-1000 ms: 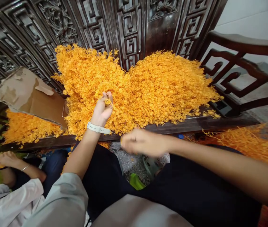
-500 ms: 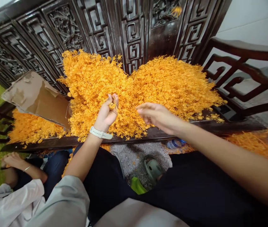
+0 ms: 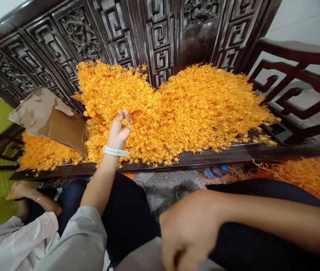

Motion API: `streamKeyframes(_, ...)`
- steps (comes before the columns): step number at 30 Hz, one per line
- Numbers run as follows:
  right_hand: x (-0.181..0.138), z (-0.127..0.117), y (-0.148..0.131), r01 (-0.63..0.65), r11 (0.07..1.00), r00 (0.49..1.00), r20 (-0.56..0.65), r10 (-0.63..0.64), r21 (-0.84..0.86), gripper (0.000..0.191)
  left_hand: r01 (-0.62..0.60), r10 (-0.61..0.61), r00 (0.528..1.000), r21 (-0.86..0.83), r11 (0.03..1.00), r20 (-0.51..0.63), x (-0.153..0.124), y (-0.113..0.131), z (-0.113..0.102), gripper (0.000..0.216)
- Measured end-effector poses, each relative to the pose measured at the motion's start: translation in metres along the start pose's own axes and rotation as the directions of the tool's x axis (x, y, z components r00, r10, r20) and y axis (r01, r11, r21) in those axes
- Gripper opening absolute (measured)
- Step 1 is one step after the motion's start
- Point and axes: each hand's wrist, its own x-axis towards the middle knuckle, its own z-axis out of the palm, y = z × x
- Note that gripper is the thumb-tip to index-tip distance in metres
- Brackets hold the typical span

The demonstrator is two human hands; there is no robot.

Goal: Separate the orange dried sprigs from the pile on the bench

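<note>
A big heap of thin orange strands (image 3: 177, 109) covers the seat of a dark carved wooden bench (image 3: 219, 155). My left hand (image 3: 119, 130), with a white band on the wrist, rests on the heap and pinches a small tuft of the strands between thumb and fingers. My right hand (image 3: 186, 233) is low and close to the camera, over my dark lap, blurred by motion, with its fingers curled downward; whether anything is in it is hidden.
A torn piece of brown cardboard (image 3: 49, 118) lies on the heap's left side. More orange strands (image 3: 304, 175) lie at the right, below the bench. Another person's hand (image 3: 21, 190) and white sleeve are at the lower left. A bottle (image 3: 213, 172) lies on the gravel floor.
My right hand pulled back from the heap, down toward my lap and the camera. My left hand stayed on the heap, still pinching strands.
</note>
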Motion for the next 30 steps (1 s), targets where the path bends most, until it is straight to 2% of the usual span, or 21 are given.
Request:
streamKeyframes(1, -0.008, -0.001, -0.01, 0.069, 0.997, 0.997, 0.019, -0.07, 0.04, 0.029, -0.012, 0.012, 1.0, -0.012, 1.0, 0.02, 0.001, 0.004, -0.002, 0.021)
streamKeyframes(2, -0.019, -0.007, -0.02, 0.154, 0.983, 0.983, -0.111, -0.143, 0.097, 0.029, -0.012, 0.013, 0.999, -0.028, 1.0, 0.05, -0.001, 0.007, -0.002, 0.02)
streamKeyframes(3, -0.031, -0.016, -0.028, 0.249, 0.958, 0.916, -0.356, -0.185, 0.144, 0.028, -0.001, 0.004, 0.997, -0.045, 0.999, 0.08, -0.006, 0.007, -0.001, 0.02)
streamKeyframes(4, -0.044, -0.027, -0.033, 0.4, 0.906, 0.722, -0.657, -0.219, 0.138, 0.03, 0.025, -0.019, 0.994, -0.056, 0.998, 0.105, -0.012, 0.005, 0.002, 0.02)
streamKeyframes(5, -0.055, -0.04, -0.035, 0.515, 0.852, 0.457, -0.87, -0.183, 0.091, 0.033, 0.058, -0.05, 0.991, -0.061, 0.996, 0.121, -0.02, 0.002, 0.006, 0.019)
streamKeyframes(6, -0.064, -0.052, -0.033, 0.549, 0.834, 0.228, -0.969, -0.092, 0.05, 0.036, 0.094, -0.086, 0.988, -0.059, 0.994, 0.129, -0.029, -0.003, 0.01, 0.018)
streamKeyframes(7, -0.069, -0.062, -0.028, 0.531, 0.847, 0.055, -0.998, -0.005, 0.025, 0.038, 0.126, -0.119, 0.984, -0.05, 0.991, 0.131, -0.038, -0.008, 0.015, 0.016)
streamKeyframes(8, -0.07, -0.069, -0.02, 0.453, 0.891, -0.035, -0.998, 0.057, 0.035, 0.038, 0.151, -0.145, 0.98, -0.038, 0.988, 0.134, -0.046, -0.014, 0.019, 0.014)
streamKeyframes(9, -0.069, -0.074, -0.011, 0.317, 0.947, -0.065, -0.995, 0.07, 0.046, 0.037, 0.166, -0.162, 0.977, -0.023, 0.986, 0.142, -0.054, -0.02, 0.023, 0.013)
streamKeyframes(11, -0.062, -0.077, 0.009, -0.096, 0.994, -0.007, -0.998, -0.057, -0.056, 0.036, 0.166, -0.165, 0.97, 0.012, 0.986, 0.179, -0.068, -0.032, 0.028, 0.013)
streamKeyframes(12, -0.059, -0.077, 0.018, -0.313, 0.933, 0.061, -0.984, -0.168, -0.178, 0.037, 0.161, -0.164, 0.965, 0.032, 0.986, 0.206, -0.073, -0.037, 0.03, 0.014)
streamKeyframes(14, -0.055, -0.077, 0.028, -0.631, 0.661, 0.24, -0.912, -0.333, -0.407, 0.034, 0.157, -0.17, 0.953, 0.068, 0.985, 0.251, -0.081, -0.046, 0.031, 0.015)
streamKeyframes(16, -0.051, -0.073, 0.032, -0.749, 0.419, 0.367, -0.847, -0.384, -0.514, 0.025, 0.173, -0.19, 0.945, 0.088, 0.981, 0.265, -0.082, -0.052, 0.031, 0.017)
streamKeyframes(18, -0.04, -0.06, 0.029, -0.726, 0.331, 0.469, -0.786, -0.402, -0.603, 0.025, 0.199, -0.214, 0.946, 0.086, 0.976, 0.245, -0.075, -0.052, 0.03, 0.02)
streamKeyframes(20, -0.02, -0.035, 0.022, -0.555, 0.332, 0.664, -0.646, -0.376, -0.763, 0.02, 0.21, -0.218, 0.963, 0.063, 0.976, 0.159, -0.062, -0.048, 0.027, 0.024)
streamKeyframes(22, 0.0, -0.006, 0.011, -0.268, 0.396, 0.879, -0.391, -0.273, -0.878, 0.009, 0.209, -0.211, 0.976, 0.038, 0.977, 0.057, -0.048, -0.039, 0.024, 0.028)
streamKeyframes(24, 0.007, 0.014, -0.005, -0.046, 0.5, 0.962, -0.173, -0.211, -0.865, 0.007, 0.196, -0.196, 0.981, 0.024, 0.98, 0.012, -0.039, -0.029, 0.021, 0.027)
streamKeyframes(26, -0.005, 0.01, -0.022, -0.091, 0.485, 0.882, -0.297, -0.367, -0.87, 0.025, 0.174, -0.174, 0.983, 0.021, 0.985, 0.049, -0.036, -0.022, 0.02, 0.024)
streamKeyframes(27, -0.017, 0.0, -0.031, -0.22, 0.451, 0.752, -0.445, -0.486, -0.865, 0.038, 0.162, -0.163, 0.984, 0.024, 0.987, 0.074, -0.037, -0.02, 0.019, 0.022)
streamKeyframes(28, -0.031, -0.014, -0.037, -0.382, 0.449, 0.55, -0.589, -0.592, -0.808, 0.052, 0.153, -0.155, 0.983, 0.028, 0.988, 0.098, -0.039, -0.02, 0.019, 0.019)
streamKeyframes(30, -0.058, -0.046, -0.042, -0.535, 0.614, 0.113, -0.769, -0.629, -0.58, 0.07, 0.158, -0.162, 0.979, 0.044, 0.986, 0.123, -0.044, -0.022, 0.018, 0.014)
